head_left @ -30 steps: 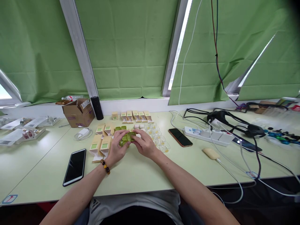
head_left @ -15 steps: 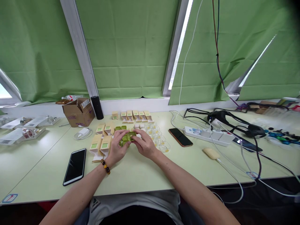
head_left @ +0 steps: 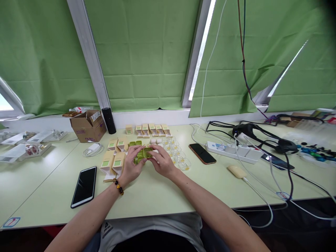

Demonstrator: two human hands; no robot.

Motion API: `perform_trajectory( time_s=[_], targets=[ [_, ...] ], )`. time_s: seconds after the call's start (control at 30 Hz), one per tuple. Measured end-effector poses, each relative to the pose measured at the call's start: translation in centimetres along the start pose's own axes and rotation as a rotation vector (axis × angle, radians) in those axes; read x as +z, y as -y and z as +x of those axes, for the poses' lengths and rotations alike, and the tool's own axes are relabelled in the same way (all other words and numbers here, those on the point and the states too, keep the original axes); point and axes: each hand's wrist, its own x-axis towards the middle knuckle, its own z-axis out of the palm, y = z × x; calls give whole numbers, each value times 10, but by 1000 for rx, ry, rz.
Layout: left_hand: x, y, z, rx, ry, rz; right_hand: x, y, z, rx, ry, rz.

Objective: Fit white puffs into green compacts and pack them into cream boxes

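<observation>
Between my two hands is a small green square container (head_left: 147, 152), held just above the table. My left hand (head_left: 132, 162) wraps its fingers round the container's left side, with the thumb in front. On the other side my right hand (head_left: 162, 161) pinches the container between thumb and fingers. More green containers (head_left: 135, 142) lie behind and under the left hand, partly hidden. Cream boxes with green windows (head_left: 118, 163) stand left of my hands. To the right sit clear plastic cups with yellow spots (head_left: 181, 157), near some white rolls (head_left: 156, 141).
A phone (head_left: 84, 187) lies front left, another phone (head_left: 202, 154) to the right. A power strip (head_left: 233, 152) with cables and a black headset (head_left: 249, 132) occupy the right side. A cardboard box (head_left: 88, 126) and black cylinder (head_left: 108, 120) stand at the back, beside more cream boxes (head_left: 152, 130).
The green container has tilted very slightly in my fingers. Both hands stay in almost the same place, and nothing else on the table has moved.
</observation>
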Motion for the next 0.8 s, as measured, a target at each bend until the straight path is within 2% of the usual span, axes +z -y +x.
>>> perform_trajectory(
  time_s=[0.13, 0.33, 0.43, 0.5, 0.57, 0.63, 0.73, 0.8],
  targets=[
    [2, -1, 0, -89, 8, -151, -2, 4, 0, 40, 8, 26],
    [3, 0, 5, -370, -41, -536, -10, 6, 7, 75, 26, 92],
    [2, 2, 7, -492, -105, -657, -20, -2, 15, 209, -16, -4],
    [1, 4, 7, -546, -122, -711, -30, -9, 22, 330, 8, -100],
    [1, 5, 8, -580, -125, -761, -41, -15, 30, 460, 125, -190],
    [1, 7, 8, -596, -120, -807, -53, -16, 37, 539, 344, -268],
    [0, 8, 8, -596, -117, -850, -68, -12, 44, 516, 709, -362],
    [0, 9, 9, -588, -118, -860, -73, -7, 45, 470, 865, -408]
  ],
)
